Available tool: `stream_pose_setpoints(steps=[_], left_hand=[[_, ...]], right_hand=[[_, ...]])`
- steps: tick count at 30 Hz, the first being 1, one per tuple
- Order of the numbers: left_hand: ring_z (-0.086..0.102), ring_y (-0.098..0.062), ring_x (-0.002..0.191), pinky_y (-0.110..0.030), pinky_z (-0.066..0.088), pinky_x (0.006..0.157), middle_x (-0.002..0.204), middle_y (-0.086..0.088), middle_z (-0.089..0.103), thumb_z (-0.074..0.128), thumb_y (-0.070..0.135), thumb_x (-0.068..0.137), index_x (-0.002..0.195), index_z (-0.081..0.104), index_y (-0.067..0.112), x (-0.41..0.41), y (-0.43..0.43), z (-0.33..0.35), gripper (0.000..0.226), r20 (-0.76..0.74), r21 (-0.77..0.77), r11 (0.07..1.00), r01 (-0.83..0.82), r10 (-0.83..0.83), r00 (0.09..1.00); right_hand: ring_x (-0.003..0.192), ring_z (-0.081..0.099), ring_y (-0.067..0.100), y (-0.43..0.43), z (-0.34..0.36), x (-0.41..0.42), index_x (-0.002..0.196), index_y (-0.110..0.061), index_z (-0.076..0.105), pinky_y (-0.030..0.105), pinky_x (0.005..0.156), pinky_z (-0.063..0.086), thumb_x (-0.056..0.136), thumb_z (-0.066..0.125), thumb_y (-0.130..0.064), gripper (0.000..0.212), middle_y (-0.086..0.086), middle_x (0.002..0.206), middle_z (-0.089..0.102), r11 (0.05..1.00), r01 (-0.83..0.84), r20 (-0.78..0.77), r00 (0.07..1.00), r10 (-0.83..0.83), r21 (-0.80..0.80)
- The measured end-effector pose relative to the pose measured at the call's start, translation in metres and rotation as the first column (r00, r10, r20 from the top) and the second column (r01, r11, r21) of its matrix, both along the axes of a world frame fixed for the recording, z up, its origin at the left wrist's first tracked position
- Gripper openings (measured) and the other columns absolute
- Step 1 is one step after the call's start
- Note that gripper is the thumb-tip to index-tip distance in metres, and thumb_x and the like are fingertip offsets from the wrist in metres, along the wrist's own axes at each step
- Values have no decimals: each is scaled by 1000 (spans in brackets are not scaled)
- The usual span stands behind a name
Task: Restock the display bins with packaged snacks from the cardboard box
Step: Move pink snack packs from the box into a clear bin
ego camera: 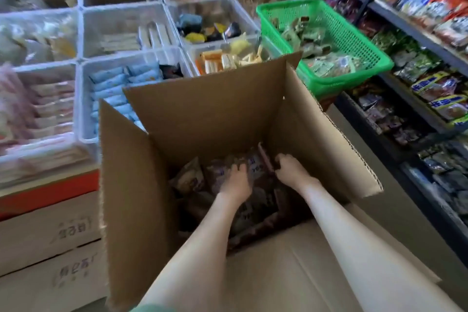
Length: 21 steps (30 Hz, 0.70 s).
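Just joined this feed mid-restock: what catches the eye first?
An open cardboard box fills the centre, with the left hand and right hand down among dark snack packets; their grip is too blurred to judge. Behind it to the right sits a bright green basket, and clear display bins spread to the left, one holding pale blue packets.

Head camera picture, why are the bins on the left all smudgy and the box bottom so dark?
Head view: blur smears the clear bins at the left edge; the cardboard box walls shade the snack packs at its bottom, making them dark; the left hand and right hand there look sharper; the wide lens slants the shelves on the right.
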State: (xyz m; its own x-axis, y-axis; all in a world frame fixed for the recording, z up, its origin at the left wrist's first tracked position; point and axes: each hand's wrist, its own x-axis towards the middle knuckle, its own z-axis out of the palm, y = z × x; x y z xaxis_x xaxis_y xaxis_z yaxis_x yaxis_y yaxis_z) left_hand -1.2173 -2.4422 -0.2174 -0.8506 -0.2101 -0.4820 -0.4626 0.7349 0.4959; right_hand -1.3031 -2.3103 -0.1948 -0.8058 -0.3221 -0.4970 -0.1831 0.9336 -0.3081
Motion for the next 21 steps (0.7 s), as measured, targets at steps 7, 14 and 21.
stream_pose_setpoints(steps=[7,14,21], left_hand=[[32,-34,134,-43,37,106,151,-15,23,44,27,98,147,24,8,-14,-4,-77,55,214,44,994,95,-102,971],[30,-28,138,-40,33,111,152,-12,25,54,28,94,146,28,9,2,-9,-105,61,261,-28,993,118,-107,959],[26,-29,139,-40,36,109,153,-12,23,53,21,94,150,18,11,-4,-15,-94,67,307,-26,997,72,-60,950]], right_hand=[[114,55,30,6,-92,-23,124,-11,56,33,96,46,95,45,-11,31,13,128,56,926,-336,381,890,252,172],[105,56,23,-10,-100,-17,116,-13,60,33,87,48,73,74,-47,57,5,119,59,690,-711,740,536,406,136],[106,49,19,-26,-98,16,126,-16,48,23,78,41,78,74,-35,58,3,124,51,582,-812,673,407,617,-42]])
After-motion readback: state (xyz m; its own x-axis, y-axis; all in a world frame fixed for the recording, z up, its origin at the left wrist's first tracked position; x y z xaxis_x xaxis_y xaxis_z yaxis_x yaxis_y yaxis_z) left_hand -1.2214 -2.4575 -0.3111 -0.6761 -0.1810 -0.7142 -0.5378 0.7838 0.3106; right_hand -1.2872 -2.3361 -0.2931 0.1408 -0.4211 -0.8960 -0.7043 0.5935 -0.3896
